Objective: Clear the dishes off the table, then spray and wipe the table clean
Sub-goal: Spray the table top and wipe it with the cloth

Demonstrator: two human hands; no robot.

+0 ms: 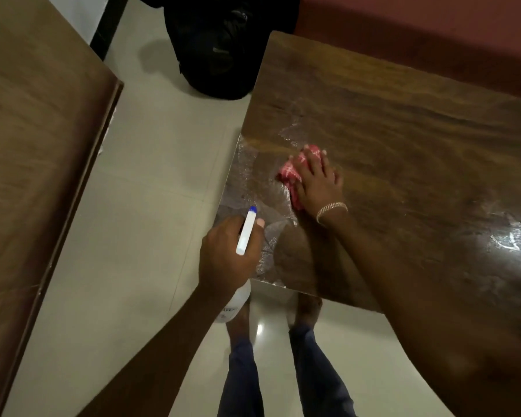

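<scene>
Two hands at work. Left hand (227, 251) curled round spray bottle (246, 233), just off the tabletop's (403, 115) near left corner. Right hand (318, 183) flat, fingers spread, pressing red cloth (289, 173) down by the tabletop's left edge. Wet streaks (247, 176) glistening around the cloth and along that edge.

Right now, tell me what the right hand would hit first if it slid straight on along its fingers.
Nothing, it seems: the right hand, pressing the red cloth, has only bare table ahead to the far edge.
</scene>
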